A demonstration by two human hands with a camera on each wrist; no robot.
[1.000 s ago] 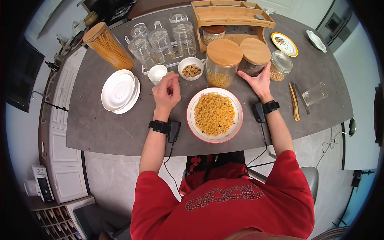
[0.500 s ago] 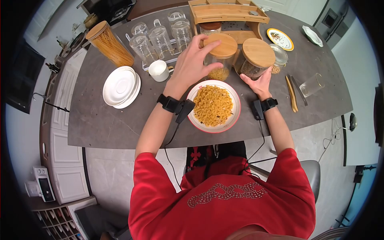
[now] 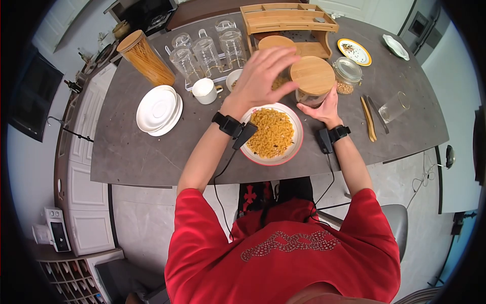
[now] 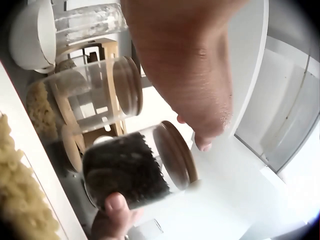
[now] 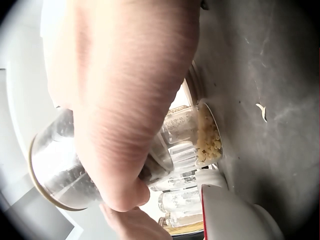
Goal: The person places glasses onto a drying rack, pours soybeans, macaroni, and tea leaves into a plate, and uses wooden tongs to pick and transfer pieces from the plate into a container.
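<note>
Gripping the dark-filled glass jar (image 4: 127, 170) low, to the far right of the macaroni plate (image 3: 298, 136), the right hand (image 3: 324, 108) could let it slip if that hold loosens, or the left hand (image 3: 260, 76), fingers spread and apparently off the wooden lid (image 3: 314, 76), could tip it by pushing sideways.

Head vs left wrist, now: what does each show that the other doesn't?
Head only: stacked white dishes, spaghetti jar, wooden utensil.

Left wrist only: a clear side view of the dark contents in the held jar; head sees mainly its lid.

Both: left hand, right hand gripping that jar, plate of pasta.
</note>
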